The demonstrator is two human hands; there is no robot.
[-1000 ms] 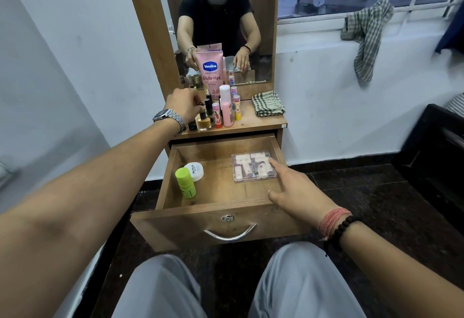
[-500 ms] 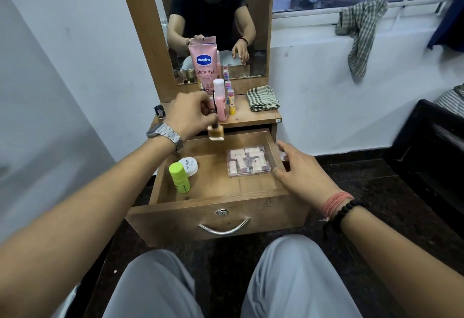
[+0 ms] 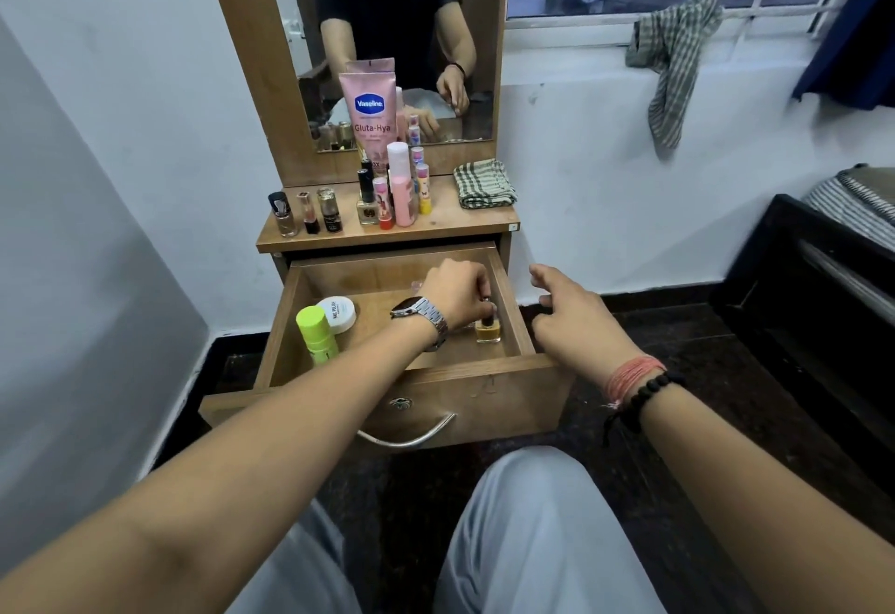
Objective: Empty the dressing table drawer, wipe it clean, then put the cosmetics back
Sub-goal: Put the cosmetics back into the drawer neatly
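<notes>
Left hand (image 3: pixel 455 291) reaching into the open wooden drawer (image 3: pixel 513 318), fingers curled round the dark cap of a small bottle (image 3: pixel 487 326): squat, square, clear glass with amber-yellow contents, standing upright on the drawer floor near the right wall, directly under the fingertips. Just behind the knuckles, an edge of a clear case, mostly hidden. Further left of the wrist, a lime-green stick (image 3: pixel 316 335) lying beside a round white jar (image 3: pixel 339 314). Right hand (image 3: pixel 576 323) hovering outside the drawer's right wall, fingers loosely spread, gripping nothing. Beyond both hands, on the dresser top (image 3: pixel 465 223), upright bottles and a pink Vaseline tube (image 3: pixel 369 112).
</notes>
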